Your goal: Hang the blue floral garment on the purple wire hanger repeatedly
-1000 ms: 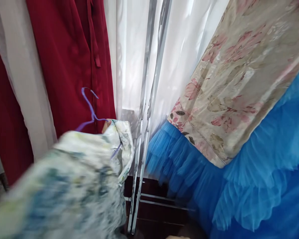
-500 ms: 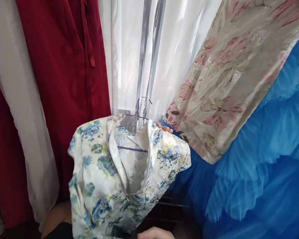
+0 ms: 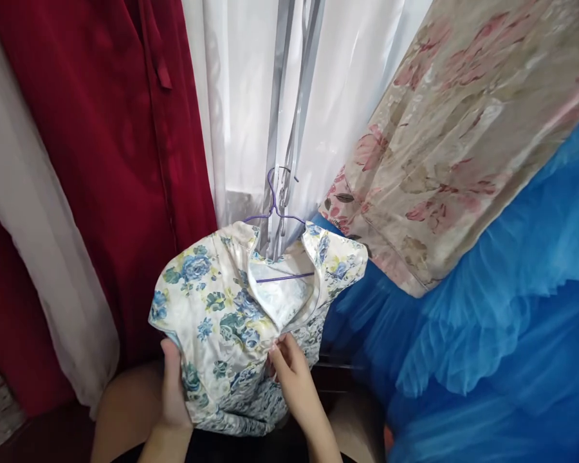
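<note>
A white cap-sleeved blouse (image 3: 231, 321) with blue, green and yellow flowers hangs tilted on a thin purple hanger (image 3: 273, 202). The hanger's lower bar shows inside the neckline. My right hand (image 3: 292, 370) pinches the fabric just below the point of the V-neck, thumb and index finger together. At the blouse's left side, below the sleeve, is my left hand (image 3: 174, 389). Its thumb stands stretched up beside the fabric. The other fingers are hidden behind the blouse. The lower part of the blouse rests against my lap.
Dark red garments (image 3: 110, 161) and a sheer white cloth (image 3: 53, 244) hang at left. White drapery (image 3: 241, 96) with grey straps (image 3: 294, 83) hangs behind the hanger. A beige garment with pink flowers (image 3: 424, 186) and ruffled blue tulle (image 3: 487, 328) are at right.
My right hand has come up to the V-neck and pinches it. My left hand now shows beside the blouse. The fingers at the right shoulder are gone, and the neckline lies neater.
</note>
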The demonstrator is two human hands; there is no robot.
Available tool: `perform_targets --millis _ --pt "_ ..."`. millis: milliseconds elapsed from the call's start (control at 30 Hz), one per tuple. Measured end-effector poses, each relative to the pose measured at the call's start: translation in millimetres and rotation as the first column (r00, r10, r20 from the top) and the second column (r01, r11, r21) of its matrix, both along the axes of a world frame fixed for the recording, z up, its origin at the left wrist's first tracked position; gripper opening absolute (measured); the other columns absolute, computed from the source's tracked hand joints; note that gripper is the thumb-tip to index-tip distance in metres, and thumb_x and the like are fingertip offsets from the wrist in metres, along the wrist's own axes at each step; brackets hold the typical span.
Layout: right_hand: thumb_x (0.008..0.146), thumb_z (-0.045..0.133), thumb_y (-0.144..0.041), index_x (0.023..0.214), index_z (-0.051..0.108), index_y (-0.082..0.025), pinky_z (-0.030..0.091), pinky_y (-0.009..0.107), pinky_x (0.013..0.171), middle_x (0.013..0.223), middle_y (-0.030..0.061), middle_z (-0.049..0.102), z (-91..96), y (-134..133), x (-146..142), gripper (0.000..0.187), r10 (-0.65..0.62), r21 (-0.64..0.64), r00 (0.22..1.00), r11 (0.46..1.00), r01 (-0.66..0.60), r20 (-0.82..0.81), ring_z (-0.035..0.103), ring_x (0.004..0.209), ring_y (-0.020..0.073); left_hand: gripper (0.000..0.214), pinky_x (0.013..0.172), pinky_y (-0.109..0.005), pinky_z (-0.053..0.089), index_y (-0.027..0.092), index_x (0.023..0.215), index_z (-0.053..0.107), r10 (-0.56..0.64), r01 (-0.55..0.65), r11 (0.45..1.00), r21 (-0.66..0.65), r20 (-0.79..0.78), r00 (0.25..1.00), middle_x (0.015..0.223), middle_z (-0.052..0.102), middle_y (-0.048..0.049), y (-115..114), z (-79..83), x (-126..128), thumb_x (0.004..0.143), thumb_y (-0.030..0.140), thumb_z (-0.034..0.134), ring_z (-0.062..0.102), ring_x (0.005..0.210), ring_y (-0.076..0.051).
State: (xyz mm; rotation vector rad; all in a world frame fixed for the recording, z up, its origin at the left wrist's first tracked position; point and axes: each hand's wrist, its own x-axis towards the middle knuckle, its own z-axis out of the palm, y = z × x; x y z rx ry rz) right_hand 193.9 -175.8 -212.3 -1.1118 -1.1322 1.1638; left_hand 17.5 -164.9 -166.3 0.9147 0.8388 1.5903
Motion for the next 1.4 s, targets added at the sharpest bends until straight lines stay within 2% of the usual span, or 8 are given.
perform_targets --millis 133,233,367,467,533,667,1000,1400 --pt "0.092 0.06 -0.043 0.077 0.049 -0.022 0.036 0.026 0.058 0.064 -0.003 0.053 -1.4 2 -2 0.028 -0.006 0.014 0.998 1.0 0.007 -0.067 0.046 0.059 0.014 0.07 0.09 -0.047 0.06 0.029 0.122 0.068 -0.03 0.038 0.966 -0.255 0.035 0.999 0.106 0.077 -0.0077 2 -20.6 -9 0.061 0.058 0.088 0.068 0.113 -0.037" --pt "0.092 0.057 -0.036 0.07 0.051 -0.02 0.033 0.027 0.059 0.06 -0.0021 0.052 -5.9 -6 14 0.028 -0.051 -0.003 0.999 0.999 0.051 0.012 0.043 0.059 0.0139 0.056 0.093 -0.043 0.059 0.021 0.121 0.067 0.031 -0.033 0.948 -0.317 -0.012 0.999 0.115 0.075 -0.0102 19 -30.0 -11 0.072 0.041 0.085 0.07 0.11 -0.033" --pt "0.092 0.058 -0.037 0.067 0.053 -0.019 0.03 0.027 0.058 0.057 -0.0024 0.051 -6.7 -19 30 0.031 -0.051 -0.061 0.994 0.997 0.057 0.096 0.041 0.057 0.0135 0.048 0.105 -0.041 0.05 0.021 0.122 0.06 0.347 -0.362 0.932 -0.011 -0.252 0.903 0.129 0.065 -0.0109 25 -42.0 -5 0.081 0.038 0.078 0.06 0.124 -0.029" --pt "0.09 0.057 -0.032 0.068 0.057 -0.018 0.029 0.027 0.058 0.056 -0.0019 0.053 -3.8 -25 30 0.027 -0.037 -0.085 0.995 0.995 0.045 0.087 0.041 0.056 0.0131 0.046 0.107 -0.039 0.046 0.024 0.118 0.058 0.692 -0.562 0.719 0.409 -0.342 0.636 0.127 0.058 -0.0085 9 -49.7 11 0.078 0.024 0.079 0.056 0.124 -0.026" --pt "0.088 0.056 -0.03 0.068 0.06 -0.017 0.029 0.027 0.057 0.054 -0.0016 0.054 -1.6 -26 27 0.025 -0.032 -0.1 0.997 0.994 0.039 0.067 0.041 0.054 0.0126 0.034 0.101 -0.037 0.048 0.025 0.111 0.059 0.616 -0.372 0.772 0.515 -0.461 0.639 0.117 0.06 -0.0058 -5 -55.0 27 0.082 0.017 0.073 0.06 0.114 -0.024" --pt "0.086 0.058 -0.035 0.065 0.06 -0.016 0.027 0.026 0.054 0.05 -0.0011 0.055 1.9 -28 21 0.028 0.005 -0.137 1.0 0.991 -0.008 -0.026 0.04 0.05 0.0113 0.028 0.09 -0.034 0.054 0.025 0.114 0.057 0.1 0.091 0.97 0.226 -0.71 0.698 0.106 0.066 -0.0041 -21 -68.7 58 0.088 0.015 0.06 0.066 0.101 -0.021" --pt "0.083 0.07 -0.046 0.069 0.067 -0.014 0.018 0.023 0.048 0.045 -0.001 0.055 0.9 -25 16 0.035 -0.018 -0.181 0.984 0.983 -0.014 -0.175 0.029 0.042 0.0069 0.004 0.077 -0.028 0.05 0.022 0.089 0.053 -0.005 0.158 0.978 0.139 -0.734 0.679 0.083 0.063 -0.0005 -17 -69.4 68 0.093 0.021 0.054 0.064 0.08 -0.017" --pt "0.068 0.076 -0.039 0.067 0.07 -0.014 0.017 0.022 0.04 0.054 -0.001 0.061 176.8 83 4 0.026 -0.046 0.206 0.948 0.972 0.116 -0.315 0.03 0.041 0.0051 0.008 0.07 -0.029 0.048 0.022 0.08 0.052 0.041 0.138 0.977 0.161 -0.781 0.623 0.075 0.059 -0.0001 -13 -89.5 57 0.084 0.015 0.055 0.062 0.072 -0.019"
